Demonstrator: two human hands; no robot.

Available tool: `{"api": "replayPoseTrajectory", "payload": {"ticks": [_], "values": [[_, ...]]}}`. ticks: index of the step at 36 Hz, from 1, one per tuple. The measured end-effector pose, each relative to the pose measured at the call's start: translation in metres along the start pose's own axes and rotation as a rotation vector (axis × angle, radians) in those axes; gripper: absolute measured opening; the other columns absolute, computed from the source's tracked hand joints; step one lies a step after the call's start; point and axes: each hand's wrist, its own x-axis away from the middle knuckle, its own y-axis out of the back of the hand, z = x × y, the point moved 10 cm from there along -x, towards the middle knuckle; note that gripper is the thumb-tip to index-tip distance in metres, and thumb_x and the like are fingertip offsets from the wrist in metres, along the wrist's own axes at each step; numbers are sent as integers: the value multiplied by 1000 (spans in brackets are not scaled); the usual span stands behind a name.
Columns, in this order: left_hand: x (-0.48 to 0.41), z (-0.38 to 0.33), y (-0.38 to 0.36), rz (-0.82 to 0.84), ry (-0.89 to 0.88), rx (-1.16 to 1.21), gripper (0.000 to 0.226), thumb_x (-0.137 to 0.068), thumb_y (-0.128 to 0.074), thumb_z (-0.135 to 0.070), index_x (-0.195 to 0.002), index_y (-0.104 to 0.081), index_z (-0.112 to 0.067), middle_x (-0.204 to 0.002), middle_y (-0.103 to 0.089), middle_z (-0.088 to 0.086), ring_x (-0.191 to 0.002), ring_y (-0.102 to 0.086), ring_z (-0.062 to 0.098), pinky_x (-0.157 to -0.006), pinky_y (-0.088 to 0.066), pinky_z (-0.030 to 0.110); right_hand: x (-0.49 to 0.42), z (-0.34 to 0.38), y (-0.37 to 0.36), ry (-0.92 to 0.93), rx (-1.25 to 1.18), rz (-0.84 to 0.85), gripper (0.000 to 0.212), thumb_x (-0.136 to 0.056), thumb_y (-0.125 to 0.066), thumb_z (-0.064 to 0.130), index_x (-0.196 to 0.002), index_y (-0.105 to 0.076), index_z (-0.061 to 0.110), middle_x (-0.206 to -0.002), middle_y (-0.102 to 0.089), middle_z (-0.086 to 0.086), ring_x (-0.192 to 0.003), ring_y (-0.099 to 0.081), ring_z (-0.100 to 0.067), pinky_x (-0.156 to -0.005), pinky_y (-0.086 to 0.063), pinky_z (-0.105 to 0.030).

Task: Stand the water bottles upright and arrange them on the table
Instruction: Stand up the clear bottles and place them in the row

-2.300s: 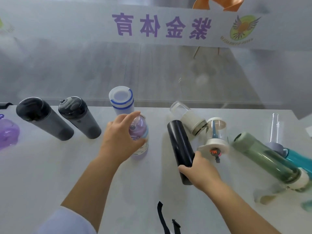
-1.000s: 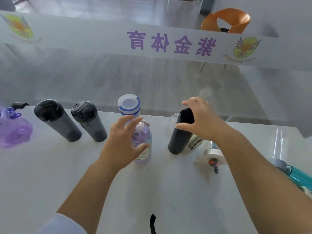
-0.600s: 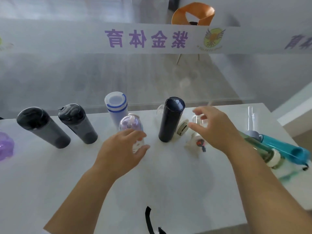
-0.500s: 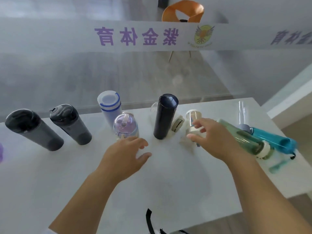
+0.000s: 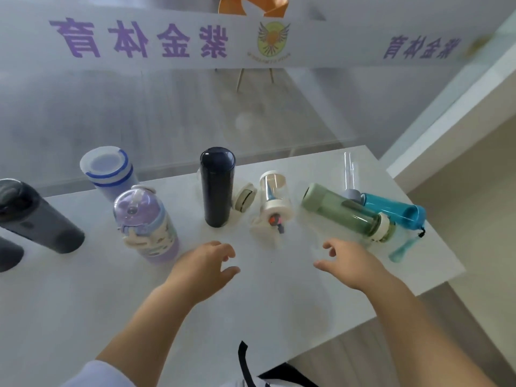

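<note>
Black bottle (image 5: 217,188) now upright, released. I see left hand (image 5: 203,272) and right hand (image 5: 346,263) empty, fingers apart. Green bottle (image 5: 343,213) right of it lies flat, likely next.

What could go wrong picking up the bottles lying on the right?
The translucent green bottle lies on its side beside the teal plastic bottle near the white table's right edge; lifting one could roll the other off. A sweeping right hand might topple the tall black bottle standing nearby.
</note>
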Motion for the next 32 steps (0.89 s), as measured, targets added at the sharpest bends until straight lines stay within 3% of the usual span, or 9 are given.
{"api": "replayPoseTrajectory", "payload": {"ticks": [6, 11, 16, 19, 22, 24, 26, 28, 32], "values": [[-38, -27, -10, -36, 31, -19, 41, -87, -59, -41, -126, -49, -31, -127, -53, -11, -107, -58, 15, -81, -50, 25, -40, -17, 11, 67, 65, -11, 53, -84, -59, 48, -130, -48, 25, -130, -56, 2, -112, -57, -20, -93, -49, -38], [-78, -45, -12, -109, 14, -125, 49, -87, -59, -28, -133, -43, -27, -135, -45, -6, -124, -42, 20, -99, -41, 32, -79, -2, 24, 280, 162, -19, 50, -86, -58, 46, -129, -47, 22, -130, -54, 1, -117, -53, -21, -96, -46, -38], [-117, -47, 1, -310, -32, -278, 80, -44, -84, -6, -116, -50, -18, -113, -58, 5, -101, -51, 29, -65, -57, 36, -107, 28, 36, 525, 255, -71, 49, -88, -56, 42, -131, -46, 20, -130, -53, -1, -119, -49, -23, -96, -45, -36], [-136, -50, 15, -412, -62, -421, 75, -37, -74, 5, -110, -61, -6, -116, -56, 10, -105, -48, 33, -75, -56, 40, -118, 46, 36, 666, 306, -77, 49, -88, -58, 38, -131, -47, 17, -131, -52, -3, -119, -48, -25, -99, -42, -35], [-161, -52, 3, -272, -50, -650, 62, -46, -69, 4, -108, -64, 5, -114, -65, 20, -115, -53, 40, -96, -49, 51, -126, 64, 31, 790, 351, -59, 46, -83, -64, 30, -125, -52, 13, -124, -56, -8, -115, -50, -31, -95, -45, -41], [-173, -44, -9, -162, -15, -669, 57, -70, -61, 0, -125, -51, 7, -134, -51, 23, -131, -39, 44, -107, -35, 55, -127, 77, 27, 910, 407, -70, 45, -70, -75, 22, -111, -60, 9, -111, -62, -12, -102, -57, -36, -81, -52, -46], [-182, -29, -13, -101, 93, -655, 57, -71, -67, -7, -125, -53, 2, -137, -49, 22, -132, -38, 44, -105, -38, 54, -130, 88, 24, 989, 427, -94, 51, -52, -84, 15, -98, -64, 9, -100, -66, -13, -89, -63, -37, -65, -56, -45], [-185, -30, -1, -86, 193, -623, 72, -48, -87, -18, -115, -63, -5, -124, -61, 16, -119, -54, 40, -88, -53, 44, -127, 102, 21, 1089, 468, -132, 58, -43, -85, 11, -98, -64, 11, -102, -66, -12, -93, -65, -37, -61, -57, -42], [-195, -27, -3, -27, 260, -592, 69, -79, -65, -14, -137, -28, -15, -145, -27, 9, -140, -19, 34, -94, -41, 40, -121, 121, 9, 1269, 559, -159, 68, -38, -79, 5, -104, -64, 17, -105, -66, -12, -95, -65, -35, -60, -57, -34]]}}
